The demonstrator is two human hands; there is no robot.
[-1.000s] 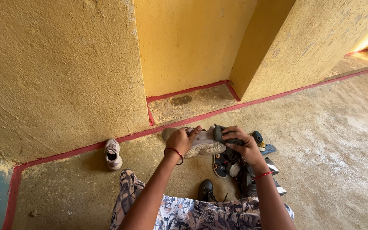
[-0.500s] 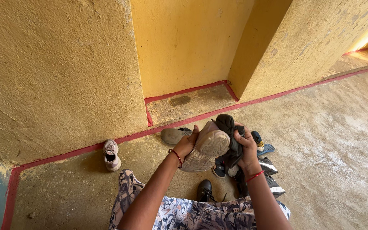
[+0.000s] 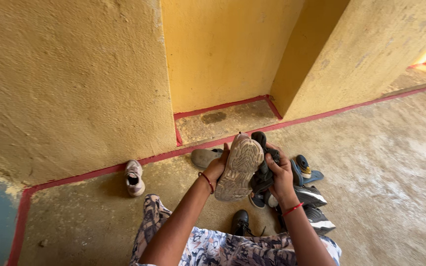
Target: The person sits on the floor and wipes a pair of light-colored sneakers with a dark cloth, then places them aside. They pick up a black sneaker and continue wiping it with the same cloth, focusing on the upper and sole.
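My left hand point(image 3: 219, 166) grips a beige sneaker point(image 3: 238, 167) from its left side, turned so the dirty tread faces me. Pressed against the shoe's right side is a dark cloth point(image 3: 262, 170), bunched in my right hand point(image 3: 278, 172). Both wrists carry a red thread band. Behind the held shoe a second beige shoe point(image 3: 204, 157) lies on the concrete floor point(image 3: 385, 162). My patterned clothing point(image 3: 213, 246) fills the bottom of the view.
A small pink-white shoe point(image 3: 135, 178) lies by the red-edged base of the yellow wall point(image 3: 75, 88). Dark shoes point(image 3: 311, 207), a blue sandal point(image 3: 304, 170) and a black shoe point(image 3: 239, 221) are piled by my right arm. A shallow recess point(image 3: 223, 120) opens in the wall.
The beige sneaker has been lifted off the floor and turned from lying on its side to sole-up facing me. My right hand with the cloth rose alongside it.
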